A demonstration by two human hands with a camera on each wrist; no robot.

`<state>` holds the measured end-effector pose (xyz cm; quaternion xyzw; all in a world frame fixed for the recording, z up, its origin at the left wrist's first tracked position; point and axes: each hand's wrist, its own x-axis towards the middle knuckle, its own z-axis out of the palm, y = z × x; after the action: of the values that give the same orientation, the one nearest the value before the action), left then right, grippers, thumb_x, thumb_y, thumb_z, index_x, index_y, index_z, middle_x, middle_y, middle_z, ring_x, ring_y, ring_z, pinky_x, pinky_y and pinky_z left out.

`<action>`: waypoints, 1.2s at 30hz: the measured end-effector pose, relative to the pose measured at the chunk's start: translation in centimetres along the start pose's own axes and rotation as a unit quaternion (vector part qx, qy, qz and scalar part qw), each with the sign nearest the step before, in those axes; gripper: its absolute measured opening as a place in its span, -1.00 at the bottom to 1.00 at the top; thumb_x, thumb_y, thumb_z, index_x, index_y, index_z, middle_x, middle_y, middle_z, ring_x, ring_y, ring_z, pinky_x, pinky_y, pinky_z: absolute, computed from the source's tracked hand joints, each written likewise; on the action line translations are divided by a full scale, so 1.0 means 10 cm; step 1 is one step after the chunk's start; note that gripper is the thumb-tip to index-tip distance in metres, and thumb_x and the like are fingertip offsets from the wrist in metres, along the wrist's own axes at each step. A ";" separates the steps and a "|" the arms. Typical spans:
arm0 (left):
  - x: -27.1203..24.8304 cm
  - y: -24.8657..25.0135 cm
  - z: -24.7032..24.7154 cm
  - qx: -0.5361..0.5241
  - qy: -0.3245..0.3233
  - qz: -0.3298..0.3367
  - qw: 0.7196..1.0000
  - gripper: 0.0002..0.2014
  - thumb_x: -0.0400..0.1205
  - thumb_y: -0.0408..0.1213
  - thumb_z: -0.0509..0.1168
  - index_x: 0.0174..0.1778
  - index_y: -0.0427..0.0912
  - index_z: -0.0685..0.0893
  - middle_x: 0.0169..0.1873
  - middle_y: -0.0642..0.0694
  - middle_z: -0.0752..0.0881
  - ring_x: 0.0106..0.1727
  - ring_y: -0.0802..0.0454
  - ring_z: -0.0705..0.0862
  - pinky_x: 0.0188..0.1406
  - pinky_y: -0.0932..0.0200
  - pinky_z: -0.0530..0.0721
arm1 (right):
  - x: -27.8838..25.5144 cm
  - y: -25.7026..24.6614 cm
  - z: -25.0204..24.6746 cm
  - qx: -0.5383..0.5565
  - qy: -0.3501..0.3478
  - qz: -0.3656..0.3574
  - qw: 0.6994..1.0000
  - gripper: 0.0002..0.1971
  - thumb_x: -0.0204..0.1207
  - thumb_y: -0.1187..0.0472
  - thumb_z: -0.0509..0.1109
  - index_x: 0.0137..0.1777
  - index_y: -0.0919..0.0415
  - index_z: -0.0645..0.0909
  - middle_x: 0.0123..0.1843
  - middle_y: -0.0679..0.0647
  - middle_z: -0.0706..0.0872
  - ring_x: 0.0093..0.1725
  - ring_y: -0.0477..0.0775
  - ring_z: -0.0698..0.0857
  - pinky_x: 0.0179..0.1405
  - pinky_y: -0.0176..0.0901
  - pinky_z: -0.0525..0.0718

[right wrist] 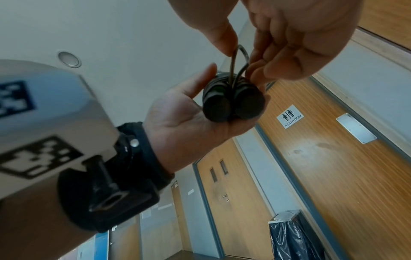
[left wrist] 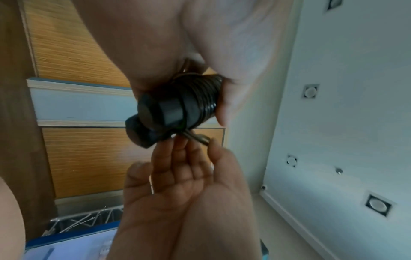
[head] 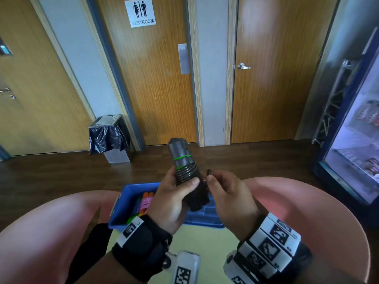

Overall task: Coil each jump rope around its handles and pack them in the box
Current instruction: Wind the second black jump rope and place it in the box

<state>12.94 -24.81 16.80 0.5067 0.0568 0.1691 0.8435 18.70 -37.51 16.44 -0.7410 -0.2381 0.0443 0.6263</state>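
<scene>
While your left hand grips the two black handles side by side, rope coiled around them, your right hand pinches the last loop of rope just beside the coil. Below your hands, the blue box already holds colourful ropes.

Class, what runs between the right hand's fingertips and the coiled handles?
A short loop of rope, pinched by the right hand, runs to the handles; right wrist view.
</scene>
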 end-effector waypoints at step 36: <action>0.09 1.09 -1.27 -0.121 -0.031 0.022 0.992 -0.59 0.38 -0.20 0.46 0.11 -0.28 0.64 -0.13 -0.33 0.61 -0.18 -0.19 0.63 -0.21 -0.05 0.66 | 0.12 -0.85 1.55 -0.187 0.034 -0.227 0.955 -0.75 0.53 0.18 0.38 0.14 0.11 0.81 -0.02 -0.05 0.78 0.00 -0.21 0.65 0.02 -0.70 0.42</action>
<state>7.86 -9.17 20.31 0.4072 -0.0015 0.1770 0.8960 11.60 -22.03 21.52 -0.7722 -0.3828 -0.1692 0.4780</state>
